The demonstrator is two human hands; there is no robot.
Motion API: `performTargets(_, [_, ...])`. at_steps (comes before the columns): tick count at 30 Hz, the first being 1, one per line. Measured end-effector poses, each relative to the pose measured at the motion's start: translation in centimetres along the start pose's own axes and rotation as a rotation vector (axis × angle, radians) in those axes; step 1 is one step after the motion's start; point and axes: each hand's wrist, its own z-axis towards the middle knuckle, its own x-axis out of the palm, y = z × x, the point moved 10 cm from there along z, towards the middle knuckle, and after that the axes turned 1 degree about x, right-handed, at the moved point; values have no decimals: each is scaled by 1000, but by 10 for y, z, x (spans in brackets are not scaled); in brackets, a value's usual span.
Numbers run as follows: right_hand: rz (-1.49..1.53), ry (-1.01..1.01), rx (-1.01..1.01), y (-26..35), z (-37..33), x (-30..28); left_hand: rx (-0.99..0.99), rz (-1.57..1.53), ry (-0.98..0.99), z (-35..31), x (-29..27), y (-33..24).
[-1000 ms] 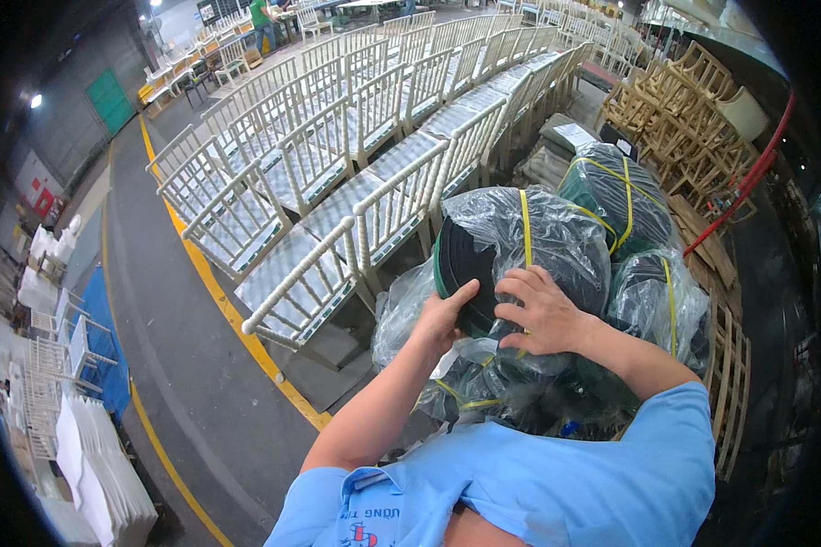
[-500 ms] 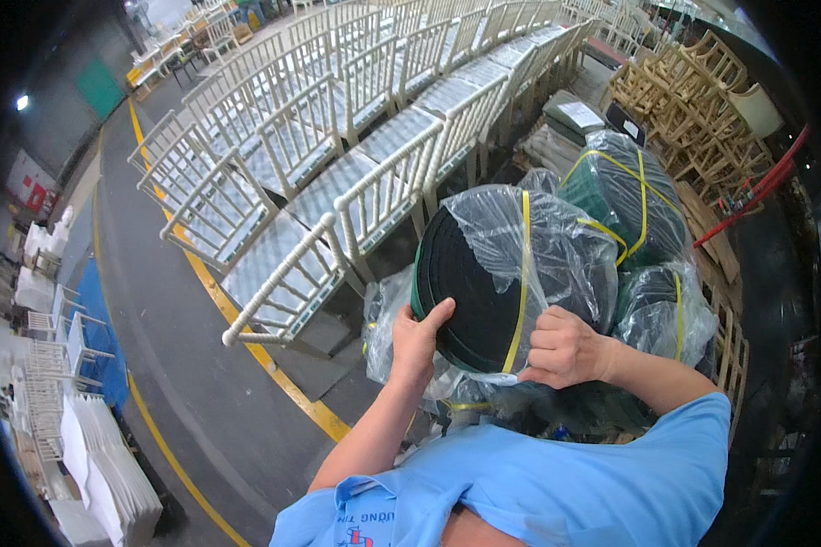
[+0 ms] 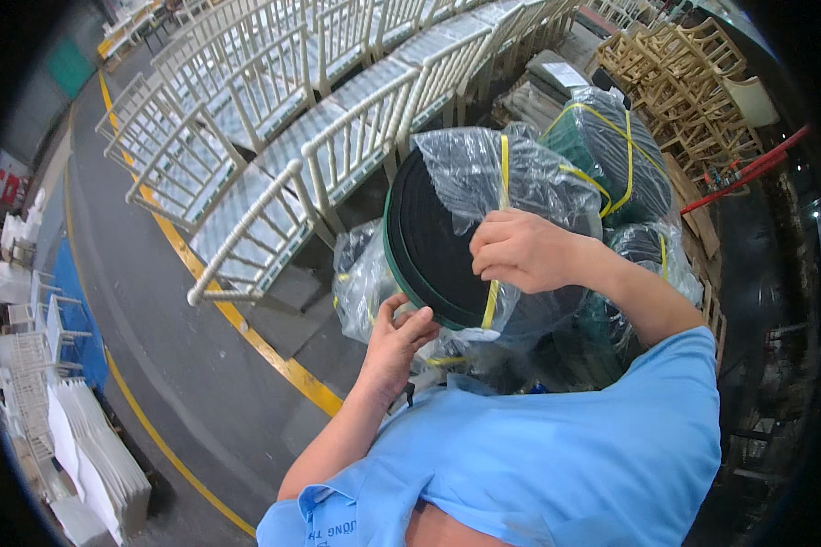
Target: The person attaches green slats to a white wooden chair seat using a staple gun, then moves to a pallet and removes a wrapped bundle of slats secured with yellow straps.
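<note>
A large coiled roll of black webbing with a dark green outer edge faces me, tilted. Clear plastic wrap covers its upper right part, and a yellow strap runs down across it. My left hand grips the roll's lower left rim, thumb on the near side and fingers along the edge. Over the strap and the roll's face lies my right hand, its fingers curled closed. What those fingers pinch is hidden beneath them.
More plastic-wrapped green and black rolls with yellow straps sit behind and to the right. Rows of white chairs stand ahead on the left. Bare wooden chair frames are piled at the far right, near a red bar. White sheets stand lower left.
My right hand has moved from the wrap's lower edge up and left over the strap. My left hand has slid down the rim to the roll's bottom left.
</note>
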Motion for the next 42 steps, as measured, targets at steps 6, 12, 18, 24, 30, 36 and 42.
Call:
performTargets(6, [-138,96,-24,20,-7,19,118,422,206,-23,33,52])
performTargets(12, [-258,318,-14,27,-3,32,223,414,51,-23,25,53])
performTargets(18, [-313,477,-4,31,0,39,245,118,-18,-17,28,40])
performTargets(24, [-472,599,-31,47,-6,48,415,418,-63,-20,41,68])
performTargets(30, [-443,551,-20,53,-20,44,580,612,-162,-47,57,79])
performTargets(36, [-115,14,90,47,-58,8,602,212,-277,-42,30,72])
performTargets(42, [-306,-114,110,33,-74,25,601,681,-289,-44,62,61])
